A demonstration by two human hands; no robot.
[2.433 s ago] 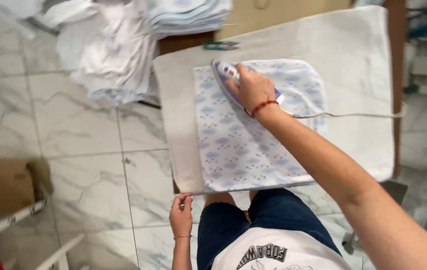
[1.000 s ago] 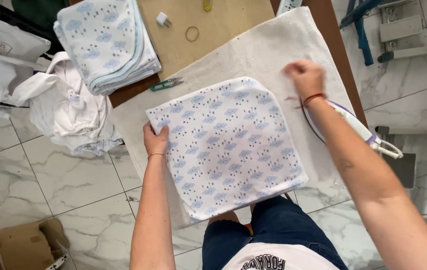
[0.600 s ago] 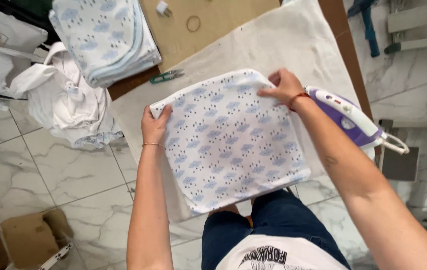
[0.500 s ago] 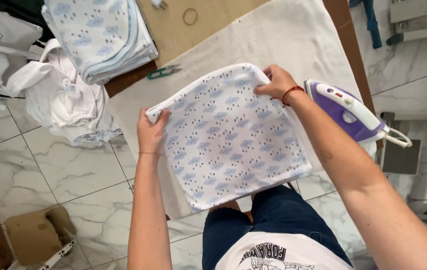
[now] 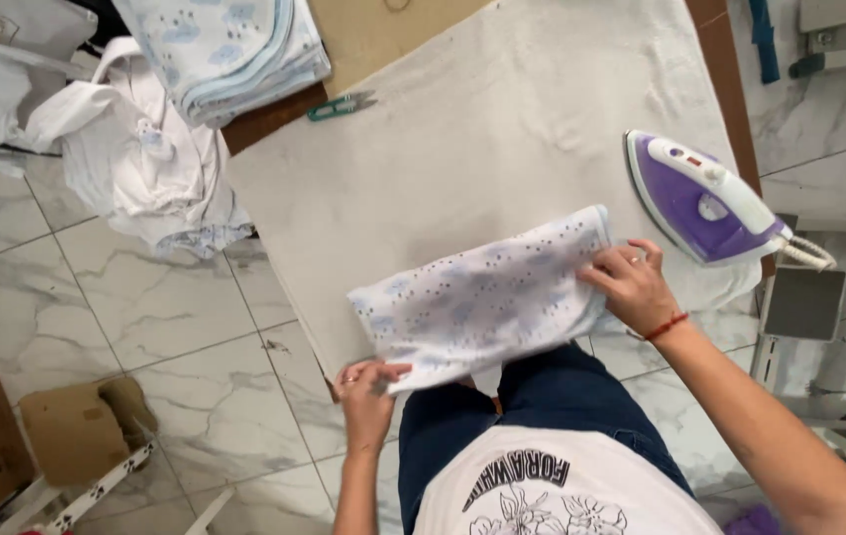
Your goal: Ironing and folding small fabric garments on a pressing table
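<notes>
So your left hand (image 5: 368, 391) and right hand (image 5: 631, 287) pinch the cloth (image 5: 482, 297), folded once, iron (image 5: 705, 198) at two o'clock, pile (image 5: 229, 50) at eleven.

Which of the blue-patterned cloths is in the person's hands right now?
The folded patterned cloth at the near edge of the ironing pad, pinched by left hand and right hand. The other cloths sit stacked, untouched.

garment workroom | padded ironing table (image 5: 462, 149); iron (image 5: 705, 198); stacked folded cloths (image 5: 229, 45)
</notes>
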